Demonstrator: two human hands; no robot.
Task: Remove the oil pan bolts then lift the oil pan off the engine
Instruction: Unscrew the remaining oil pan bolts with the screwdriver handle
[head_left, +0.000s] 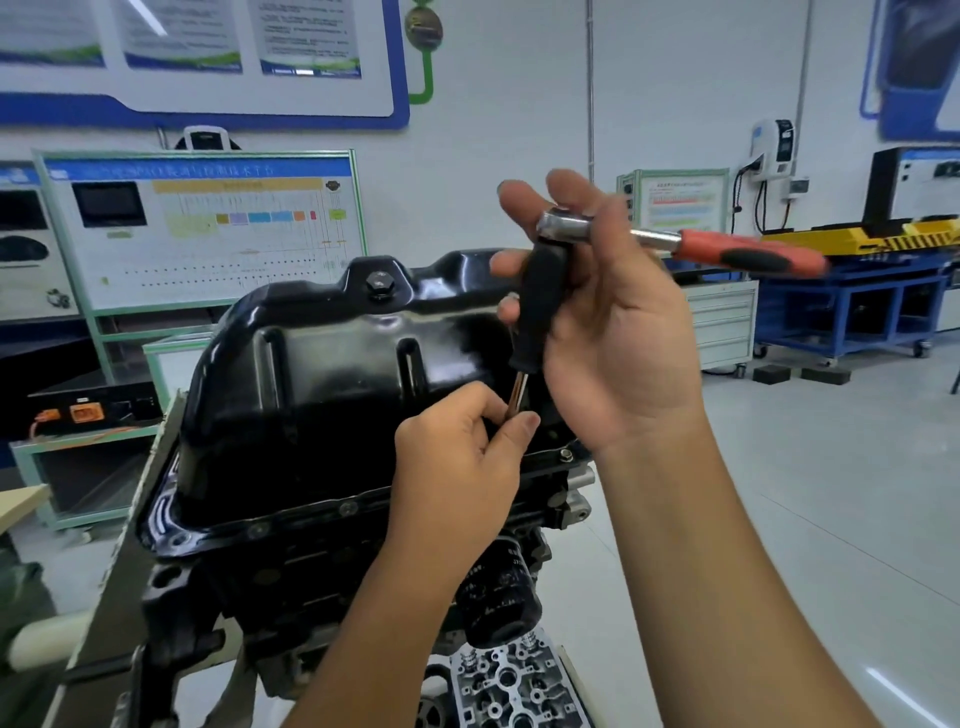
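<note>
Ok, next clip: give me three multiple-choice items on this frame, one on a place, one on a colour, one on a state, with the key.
1. Where is the left hand?
A. On the ratchet's grip
B. Low on the metal shaft, by the oil pan flange
C. On the oil filter

2. What colour is the ratchet handle?
A. Orange-red and black
B. Blue
C. Yellow

3. How is the oil pan?
A. Lifted clear
B. Lying on the floor
C. Seated on the engine

Key: 1 B, its fingertips pinch the shaft just above the flange; 2 A, the grip sticking out past the right hand is orange-red with a black inlay; 3 C, the flange lies on the block with bolt heads showing along the edge.
</note>
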